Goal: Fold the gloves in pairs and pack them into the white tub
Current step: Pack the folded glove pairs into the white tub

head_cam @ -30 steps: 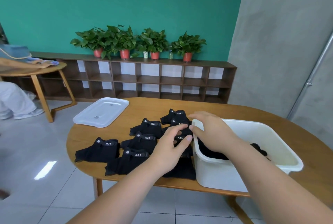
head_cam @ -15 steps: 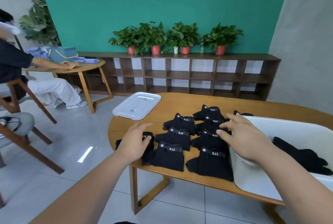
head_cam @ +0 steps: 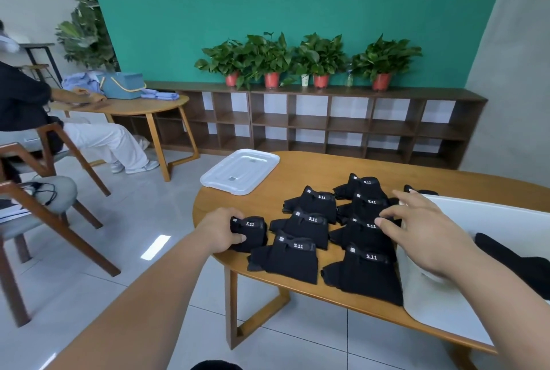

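Your left hand is nearest, at the rounded left end of the table. Its fingers and thumb curl round a glove bundle. The bundle is black fabric folded compact, with a cuff strap across the top that reads "5.11" in white and a small pale square tag beside it.

Your right hand is spread wide, fingers straight and apart, holding nothing. It hangs over the left rim of the white tub, with its fingertips above the nearest bundles. You cannot tell whether they touch the cloth.

Between your hands lie the other bundles in two rough columns, some overlapping. All are black, and each shows the same strap with "5.11" printed on it. The white tub stands at the right end of the table, just beside them. Black gloves lie inside on its floor, and no writing on them can be read.

Farther back, a white lid lies flat at the table's far left edge. Beyond it to the left stand a wooden chair and a smaller table carrying a blue box, where a seated person in white trousers works. Along the green wall runs a dark shelf unit topped with potted plants in red pots.
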`<state>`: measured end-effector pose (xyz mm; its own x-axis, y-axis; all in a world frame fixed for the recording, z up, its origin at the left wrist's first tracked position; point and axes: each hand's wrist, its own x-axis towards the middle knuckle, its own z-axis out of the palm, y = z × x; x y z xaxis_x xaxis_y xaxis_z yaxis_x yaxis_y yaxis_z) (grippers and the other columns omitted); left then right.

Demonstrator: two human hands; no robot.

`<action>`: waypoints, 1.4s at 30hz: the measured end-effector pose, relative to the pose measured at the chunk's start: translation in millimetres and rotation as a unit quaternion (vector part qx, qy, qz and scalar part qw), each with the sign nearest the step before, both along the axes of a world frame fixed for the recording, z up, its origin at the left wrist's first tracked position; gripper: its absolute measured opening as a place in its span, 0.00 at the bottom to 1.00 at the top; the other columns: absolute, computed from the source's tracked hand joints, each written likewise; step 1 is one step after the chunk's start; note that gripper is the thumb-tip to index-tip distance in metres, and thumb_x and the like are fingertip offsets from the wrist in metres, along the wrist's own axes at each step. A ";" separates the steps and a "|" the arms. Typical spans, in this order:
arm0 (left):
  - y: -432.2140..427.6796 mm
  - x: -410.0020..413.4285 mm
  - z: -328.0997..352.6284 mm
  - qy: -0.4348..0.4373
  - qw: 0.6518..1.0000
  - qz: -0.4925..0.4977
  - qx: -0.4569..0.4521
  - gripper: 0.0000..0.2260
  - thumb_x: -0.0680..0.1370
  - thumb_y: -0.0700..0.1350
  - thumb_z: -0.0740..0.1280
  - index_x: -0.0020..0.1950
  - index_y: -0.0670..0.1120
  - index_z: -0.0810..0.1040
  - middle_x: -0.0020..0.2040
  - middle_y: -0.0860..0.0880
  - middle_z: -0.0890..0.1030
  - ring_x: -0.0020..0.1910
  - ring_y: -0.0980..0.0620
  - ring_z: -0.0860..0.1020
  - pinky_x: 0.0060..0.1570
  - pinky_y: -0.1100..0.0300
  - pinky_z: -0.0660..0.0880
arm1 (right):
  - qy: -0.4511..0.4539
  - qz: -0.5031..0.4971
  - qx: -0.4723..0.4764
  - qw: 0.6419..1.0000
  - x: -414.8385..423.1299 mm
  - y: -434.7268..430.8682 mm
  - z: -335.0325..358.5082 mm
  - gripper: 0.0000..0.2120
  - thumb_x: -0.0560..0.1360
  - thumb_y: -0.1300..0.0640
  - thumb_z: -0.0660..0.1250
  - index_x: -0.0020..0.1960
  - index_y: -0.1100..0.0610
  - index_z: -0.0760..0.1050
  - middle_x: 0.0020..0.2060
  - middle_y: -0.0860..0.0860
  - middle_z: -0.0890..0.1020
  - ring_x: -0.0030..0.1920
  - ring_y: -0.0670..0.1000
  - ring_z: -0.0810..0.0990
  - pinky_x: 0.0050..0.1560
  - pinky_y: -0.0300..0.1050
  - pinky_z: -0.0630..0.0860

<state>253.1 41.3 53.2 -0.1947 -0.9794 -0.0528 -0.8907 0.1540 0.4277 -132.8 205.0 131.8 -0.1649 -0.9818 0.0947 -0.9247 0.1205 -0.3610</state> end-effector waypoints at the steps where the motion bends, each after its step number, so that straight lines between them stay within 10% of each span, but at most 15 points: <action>1: 0.6 0.8 0.9 0.013 1.000 0.004 -0.004 0.19 0.76 0.49 0.79 0.65 0.56 0.79 0.59 0.54 0.82 0.57 0.50 0.79 0.55 0.59 0.77 | 0.000 0.002 -0.001 1.000 0.3 -0.4 0.7 0.18 0.83 0.36 0.59 0.66 0.41 0.78 0.83 0.43 0.59 0.84 0.47 0.46 0.80 0.55 0.57; 18: 29.9 -36.1 80.1 0.442 0.894 0.027 -0.068 0.16 0.75 0.40 0.80 0.58 0.57 0.83 0.54 0.55 0.86 0.55 0.52 0.84 0.52 0.53 0.85 | -0.005 0.003 -0.030 1.000 4.6 2.3 1.6 0.21 0.82 0.36 0.62 0.72 0.41 0.75 0.81 0.44 0.62 0.83 0.49 0.52 0.80 0.51 0.57; 25: 66.4 -108.9 107.3 0.524 0.851 -0.016 -0.027 0.17 0.77 0.43 0.79 0.63 0.55 0.84 0.53 0.53 0.87 0.50 0.49 0.86 0.33 0.65 0.79 | 0.079 0.095 -0.138 0.983 12.4 9.9 12.9 0.24 0.78 0.29 0.52 0.51 0.37 0.84 0.46 0.33 0.82 0.54 0.41 0.77 0.76 0.49 0.63; 28: 81.6 -140.2 110.1 0.547 0.836 -0.050 -0.013 0.17 0.76 0.44 0.79 0.62 0.57 0.84 0.52 0.56 0.88 0.52 0.53 0.86 0.48 0.53 0.85 | -0.026 0.122 -0.126 0.984 16.7 12.8 19.6 0.24 0.80 0.29 0.53 0.53 0.38 0.84 0.46 0.34 0.85 0.55 0.38 0.79 0.81 0.47 0.53; 35: 109.6 -196.3 103.6 0.492 0.858 -0.116 -0.092 0.18 0.74 0.48 0.81 0.59 0.63 0.82 0.53 0.61 0.85 0.52 0.59 0.83 0.53 0.59 0.81 | -0.376 0.062 -0.126 0.916 17.7 33.0 46.9 0.17 0.80 0.39 0.67 0.51 0.50 0.86 0.46 0.43 0.88 0.51 0.40 0.85 0.56 0.41 0.75; 42: 125.9 -212.0 101.8 0.367 0.890 -0.219 -0.157 0.26 0.76 0.52 0.79 0.71 0.65 0.75 0.62 0.65 0.72 0.62 0.66 0.74 0.61 0.66 0.74 | -0.472 0.009 -0.136 0.871 -6.1 41.5 49.0 0.11 0.77 0.47 0.75 0.56 0.50 0.87 0.50 0.52 0.89 0.54 0.57 0.86 0.64 0.55 0.81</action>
<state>41.1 167.1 155.0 -0.4301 -0.7453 0.5095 -0.2149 0.6326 0.7440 -138.8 246.5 180.8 -0.2804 -0.9474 0.1541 -0.2008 -0.0991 -0.9746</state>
